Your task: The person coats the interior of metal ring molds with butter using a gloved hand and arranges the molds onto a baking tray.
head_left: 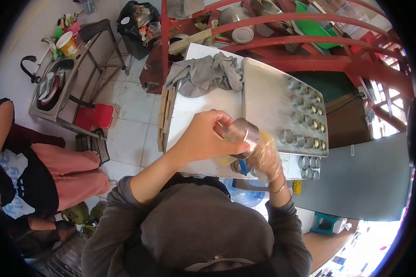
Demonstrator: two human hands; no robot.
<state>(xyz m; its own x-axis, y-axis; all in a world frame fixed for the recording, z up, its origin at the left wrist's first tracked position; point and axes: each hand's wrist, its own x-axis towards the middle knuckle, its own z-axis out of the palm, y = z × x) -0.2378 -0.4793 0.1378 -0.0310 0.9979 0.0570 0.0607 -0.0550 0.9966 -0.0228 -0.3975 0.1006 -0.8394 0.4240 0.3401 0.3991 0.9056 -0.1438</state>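
My left hand (205, 136), bare, grips a round metal ring mould (251, 135) between thumb and fingers, tilted above the table's front part. Close against the mould's right side is my right hand (269, 159) in a clear plastic glove; its fingertips are blurred and partly hidden, so I cannot tell whether they hold anything. A narrow blue piece (242, 167) shows just below the mould, beside another metal ring (236, 166) on the table. To the right, a metal baking tray (266, 99) carries rows of small metal rings (298, 118), several with something pale yellow inside.
More rings (305, 162) stand on the white table (194, 115) beyond the tray's near edge. A crumpled grey cloth (208, 74) lies at the back left. Red railings (309, 39) run behind the table. Another person (64, 171) is at left, near a sink (58, 85).
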